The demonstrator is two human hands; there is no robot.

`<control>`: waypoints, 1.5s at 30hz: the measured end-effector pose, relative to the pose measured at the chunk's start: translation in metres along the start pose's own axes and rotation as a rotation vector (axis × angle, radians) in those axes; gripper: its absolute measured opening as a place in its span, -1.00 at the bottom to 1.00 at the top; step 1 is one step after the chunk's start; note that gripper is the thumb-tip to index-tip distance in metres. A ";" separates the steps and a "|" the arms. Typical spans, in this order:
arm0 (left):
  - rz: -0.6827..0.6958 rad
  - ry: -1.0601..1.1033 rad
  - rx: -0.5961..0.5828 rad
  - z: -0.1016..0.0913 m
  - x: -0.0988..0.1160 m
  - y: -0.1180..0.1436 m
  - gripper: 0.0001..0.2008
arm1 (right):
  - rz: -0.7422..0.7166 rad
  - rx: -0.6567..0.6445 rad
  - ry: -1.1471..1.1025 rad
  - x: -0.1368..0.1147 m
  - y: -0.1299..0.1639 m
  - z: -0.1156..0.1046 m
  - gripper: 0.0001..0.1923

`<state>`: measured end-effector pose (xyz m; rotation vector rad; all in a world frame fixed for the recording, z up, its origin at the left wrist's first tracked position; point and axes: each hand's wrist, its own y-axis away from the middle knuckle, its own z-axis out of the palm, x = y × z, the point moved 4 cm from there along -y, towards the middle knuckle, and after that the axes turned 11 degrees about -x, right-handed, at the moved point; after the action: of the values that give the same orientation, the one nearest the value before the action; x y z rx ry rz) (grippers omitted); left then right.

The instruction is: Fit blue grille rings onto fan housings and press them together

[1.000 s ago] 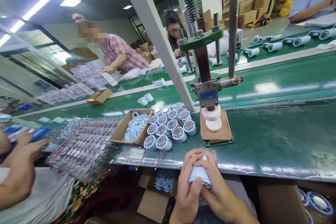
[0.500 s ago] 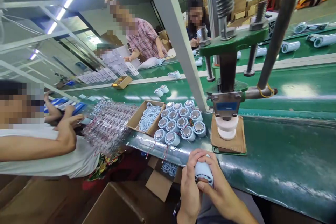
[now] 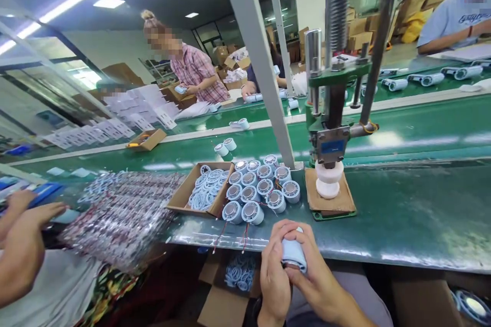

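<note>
Both of my hands are closed around a light-blue cylindrical housing [image 3: 293,254] just off the table's front edge. My left hand [image 3: 274,278] wraps its left side, and my right hand [image 3: 316,278] grips the right side with the thumb at the lower end. A dark slotted ring shows at that end, partly covered by my fingers. Left of my hands, several similar housings [image 3: 251,212] stand grouped on the table, with silvery discs on top and thin wires on some. Beyond my hands is a hand press [image 3: 333,147] with a white pad [image 3: 328,181] over a cardboard-covered base.
Light-blue rings fill a cardboard box [image 3: 178,202], and more lie in a box [image 3: 226,306] below the table. A pile of wired parts [image 3: 126,214] sits at left, beside a co-worker's arm [image 3: 23,245]. A slanted post [image 3: 264,71] rises behind the housings. Other people work across the belt.
My view has swung to the right, bringing another person into sight at the far right. The housing has turned slightly within my hands, which still hold it.
</note>
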<state>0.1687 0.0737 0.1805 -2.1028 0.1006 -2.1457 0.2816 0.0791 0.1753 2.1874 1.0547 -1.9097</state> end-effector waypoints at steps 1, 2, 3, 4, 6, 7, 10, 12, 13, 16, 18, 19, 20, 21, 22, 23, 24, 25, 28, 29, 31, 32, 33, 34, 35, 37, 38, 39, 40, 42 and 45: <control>0.018 0.044 -0.015 -0.004 0.001 0.001 -0.48 | -0.001 0.001 0.016 -0.002 -0.002 0.003 -0.58; 0.036 0.075 -0.035 -0.007 0.002 0.002 -0.48 | -0.005 -0.001 0.034 -0.005 -0.005 0.006 -0.58; 0.048 0.089 -0.053 -0.010 0.004 0.002 -0.49 | -0.011 -0.008 0.054 -0.007 -0.007 0.008 -0.56; 0.050 0.089 -0.064 -0.012 0.006 0.003 -0.51 | -0.020 -0.019 0.073 -0.009 -0.009 0.011 -0.54; 0.020 0.071 -0.044 -0.018 0.008 0.004 -0.52 | -0.038 -0.048 0.111 -0.012 -0.013 0.014 -0.50; -0.008 0.068 -0.019 -0.021 0.008 0.005 -0.52 | -0.041 -0.062 0.126 -0.013 -0.014 0.016 -0.48; -0.064 0.087 0.047 -0.027 0.004 0.008 -0.45 | -0.032 -0.089 0.158 -0.014 -0.018 0.018 -0.44; -0.086 0.111 0.077 -0.029 0.001 0.008 -0.44 | -0.033 -0.098 0.175 -0.014 -0.020 0.018 -0.43; -0.091 0.130 0.082 -0.029 0.000 0.008 -0.42 | -0.029 -0.105 0.181 -0.014 -0.021 0.017 -0.44; -0.059 0.186 0.016 -0.026 0.003 0.003 -0.32 | 0.002 -0.115 0.190 -0.013 -0.024 0.017 -0.48; -0.024 0.180 -0.036 -0.022 0.006 -0.002 -0.34 | -0.002 -0.106 0.199 -0.013 -0.024 0.015 -0.49; -0.013 0.170 -0.048 -0.021 0.008 -0.004 -0.38 | -0.011 -0.099 0.210 -0.014 -0.024 0.015 -0.48; -0.009 0.163 -0.049 -0.020 0.009 -0.006 -0.44 | -0.018 -0.089 0.221 -0.015 -0.024 0.014 -0.47; -0.009 0.163 -0.047 -0.019 0.010 -0.007 -0.50 | -0.017 -0.082 0.230 -0.015 -0.024 0.013 -0.46; -0.010 0.169 -0.048 -0.017 0.010 -0.008 -0.54 | -0.008 -0.075 0.233 -0.015 -0.024 0.012 -0.46; -0.010 0.176 -0.055 -0.016 0.009 -0.009 -0.54 | 0.004 -0.068 0.232 -0.015 -0.023 0.011 -0.47; -0.011 0.181 -0.061 -0.015 0.009 -0.009 -0.53 | 0.013 -0.061 0.225 -0.015 -0.023 0.010 -0.48; -0.015 0.182 -0.064 -0.015 0.008 -0.008 -0.54 | 0.018 -0.056 0.216 -0.014 -0.022 0.009 -0.49; -0.037 0.177 -0.070 -0.015 0.004 -0.005 -0.55 | 0.027 -0.066 0.206 -0.013 -0.021 0.007 -0.46; -0.050 0.177 -0.067 -0.015 0.002 -0.003 -0.56 | 0.029 -0.074 0.208 -0.013 -0.020 0.006 -0.44; -0.073 0.185 -0.050 -0.017 -0.001 0.000 -0.58 | 0.035 -0.086 0.213 -0.014 -0.019 0.006 -0.41; -0.084 0.192 -0.043 -0.018 -0.002 0.002 -0.58 | 0.040 -0.091 0.217 -0.015 -0.018 0.006 -0.40; -0.092 0.198 -0.043 -0.018 -0.003 0.003 -0.58 | 0.045 -0.099 0.221 -0.017 -0.017 0.006 -0.39; -0.098 0.204 -0.048 -0.018 -0.004 0.005 -0.59 | 0.048 -0.106 0.228 -0.018 -0.017 0.006 -0.37; -0.104 0.215 -0.059 -0.017 -0.004 0.005 -0.59 | 0.048 -0.111 0.239 -0.020 -0.016 0.006 -0.36; -0.110 0.252 -0.074 -0.016 -0.003 0.006 -0.59 | 0.043 -0.115 0.275 -0.023 -0.016 0.005 -0.35; -0.107 0.278 -0.077 -0.015 -0.002 0.005 -0.57 | 0.042 -0.113 0.300 -0.024 -0.015 0.004 -0.36; -0.104 0.302 -0.085 -0.013 0.000 0.004 -0.54 | 0.042 -0.108 0.330 -0.025 -0.015 0.003 -0.37; -0.105 0.320 -0.105 -0.011 0.001 0.003 -0.50 | 0.038 -0.100 0.363 -0.026 -0.014 0.002 -0.38; -0.114 0.325 -0.149 -0.007 0.003 0.001 -0.42 | 0.045 -0.081 0.426 -0.028 -0.014 0.000 -0.39; -0.116 0.328 -0.138 -0.002 0.002 0.000 -0.40 | 0.051 -0.049 0.518 -0.033 -0.013 -0.001 -0.41</control>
<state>0.1662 0.0729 0.1827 -1.8433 0.1670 -2.6070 0.2757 0.0751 0.2099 2.7213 1.0676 -1.3023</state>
